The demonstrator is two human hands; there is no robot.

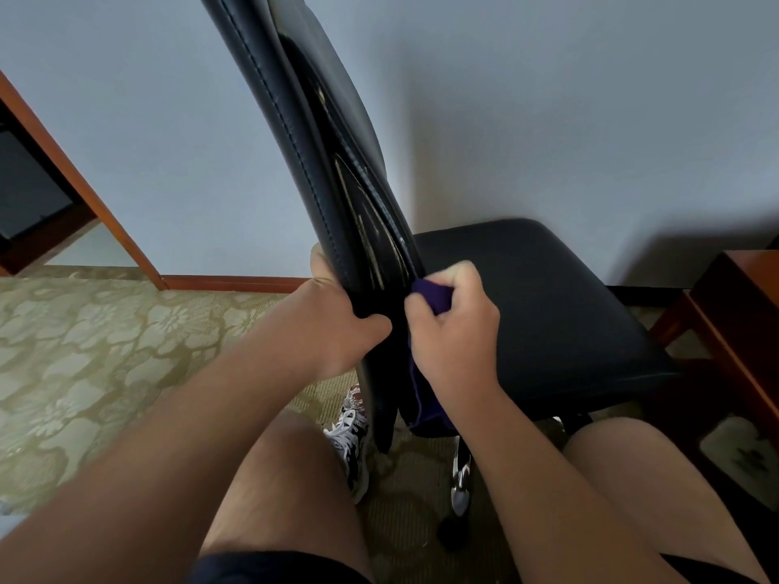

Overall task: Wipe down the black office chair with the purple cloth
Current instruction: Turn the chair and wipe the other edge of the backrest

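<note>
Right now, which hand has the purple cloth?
The right hand, bunching the purple cloth against the chair backrest; the left hand only grips the backrest's edge.

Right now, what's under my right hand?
The cloth, gripped by the right hand against the chair back's lower edge; more of it hangs below the wrist. The part inside the palm is covered.

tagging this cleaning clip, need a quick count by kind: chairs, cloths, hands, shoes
black office chair: 1
purple cloth: 1
hands: 2, left hand holding the backrest edge, right hand with its grip on the cloth
shoes: 2, left shoe and right shoe, both partly hidden
total: 6
</note>
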